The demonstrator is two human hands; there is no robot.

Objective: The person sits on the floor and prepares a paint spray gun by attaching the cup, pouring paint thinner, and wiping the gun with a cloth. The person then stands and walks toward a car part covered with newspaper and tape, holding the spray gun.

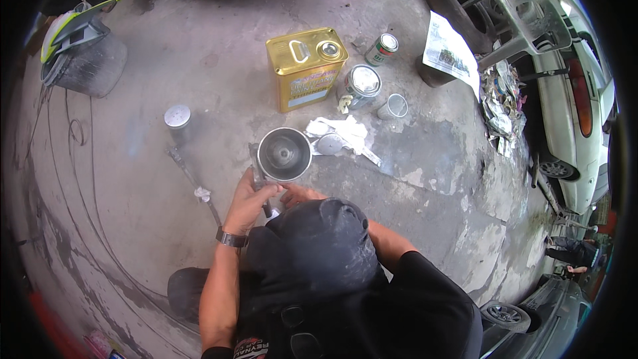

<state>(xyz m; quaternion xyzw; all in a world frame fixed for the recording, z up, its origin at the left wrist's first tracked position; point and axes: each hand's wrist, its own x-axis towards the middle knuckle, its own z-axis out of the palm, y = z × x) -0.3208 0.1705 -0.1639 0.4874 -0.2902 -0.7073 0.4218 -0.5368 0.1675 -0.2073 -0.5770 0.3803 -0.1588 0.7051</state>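
An open metal cup (264, 154), grey inside, is fixed to a dark spray gun (260, 174) held low over the concrete. My left hand (247, 201) is closed around the gun's body, left of and below the cup. My right hand (300, 194) has its curled fingers against the gun just under the cup; my dark cap (316, 239) hides part of this hand. Beside the cup lies a crumpled white rag (349, 129) with a round grey disc (329, 144) on it. Left of the gun stands a container with a silver lid (177, 117).
A gold rectangular tin (307, 70), a paint can (362, 86), a smaller can (381, 50) and a clear cup (393, 106) stand ahead. A hose (193, 176) runs at left, near a bucket (96, 63). Tyres, a plastic chair (525, 26) and cars line the right.
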